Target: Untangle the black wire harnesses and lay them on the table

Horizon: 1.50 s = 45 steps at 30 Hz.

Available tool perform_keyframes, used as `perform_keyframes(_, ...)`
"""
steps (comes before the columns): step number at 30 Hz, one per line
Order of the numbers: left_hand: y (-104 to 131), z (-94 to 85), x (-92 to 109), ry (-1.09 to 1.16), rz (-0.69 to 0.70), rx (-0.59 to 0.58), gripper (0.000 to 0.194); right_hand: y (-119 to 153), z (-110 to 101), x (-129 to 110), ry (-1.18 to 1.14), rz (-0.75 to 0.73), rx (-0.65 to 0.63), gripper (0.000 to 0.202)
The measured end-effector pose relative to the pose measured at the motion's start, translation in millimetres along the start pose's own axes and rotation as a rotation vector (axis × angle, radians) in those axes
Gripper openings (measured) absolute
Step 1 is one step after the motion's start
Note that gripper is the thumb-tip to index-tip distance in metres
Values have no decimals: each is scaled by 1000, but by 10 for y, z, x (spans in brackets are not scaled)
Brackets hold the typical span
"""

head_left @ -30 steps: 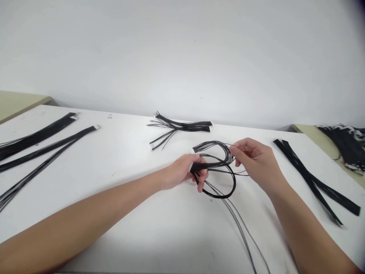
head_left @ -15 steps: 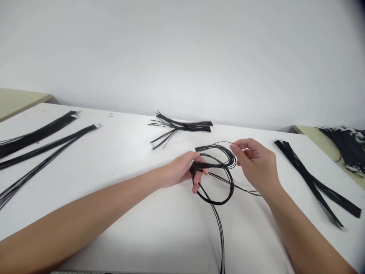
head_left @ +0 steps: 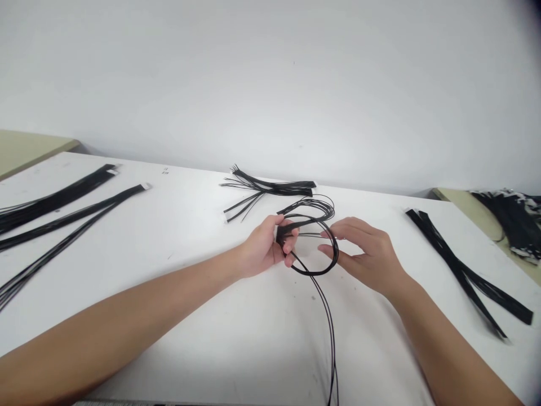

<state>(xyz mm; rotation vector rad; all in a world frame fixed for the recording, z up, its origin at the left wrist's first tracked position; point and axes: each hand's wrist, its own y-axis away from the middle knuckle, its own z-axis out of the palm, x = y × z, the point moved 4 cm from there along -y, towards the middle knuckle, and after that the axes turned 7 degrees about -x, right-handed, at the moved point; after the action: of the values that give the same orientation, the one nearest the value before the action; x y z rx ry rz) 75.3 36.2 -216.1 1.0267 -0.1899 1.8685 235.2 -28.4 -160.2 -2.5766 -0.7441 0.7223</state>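
Note:
My left hand [head_left: 270, 242] is closed around the connector end of a black wire harness [head_left: 315, 273], whose wires bend round into loops to its right. Some long wires hang from it past the front of the table. My right hand [head_left: 359, 248] is at the right side of the loops, thumb and fingers apart, with fingertips reaching to the loop's edge and a few wires behind it. Just beyond the loops lies another black wire bundle [head_left: 279, 186] with loose ends fanned out to the left.
On the white table [head_left: 203, 338], black wire bundles [head_left: 63, 194] with white connectors lie at the left. A crossed pair of flat black bundles [head_left: 460, 265] lies at the right. More black wires [head_left: 509, 223] rest on a yellowish surface at the far right. A white wall [head_left: 270, 84] stands behind.
My right hand has let go of the thin wire it pinched, opened, and moved down and left to the loops. The harness and my left hand have shifted slightly left and up.

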Motion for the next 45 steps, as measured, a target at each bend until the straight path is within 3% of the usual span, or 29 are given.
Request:
perform_keyframes(6, -3, 10, 6, -13, 3, -45, 39, 12, 64, 2, 121, -42, 28, 4)
perform_keyframes(16, -11, 3, 2, -24, -1, -42, 37, 8, 138, -36, 183, 145, -135, 13)
perform_keyframes(19, -5, 4, 3, -29, 5, -28, 36, 21, 131, -35, 70, 237, -194, 12)
perform_keyframes(24, -9, 6, -6, -20, 13, -28, 35, 44, 56, -23, -270, 396, -164, 12)
perform_keyframes(29, -4, 18, -4, -45, 11, -34, 35, 70, 0, -20, -574, 555, -212, 18)
perform_keyframes(39, 5, 33, -19, -132, -20, -49, 33, 70, -172, 133, -1080, 595, 123, 10)
perform_keyframes(45, -10, 13, -37, -121, -19, -27, 32, 59, -108, 150, -1199, 644, 210, 6)
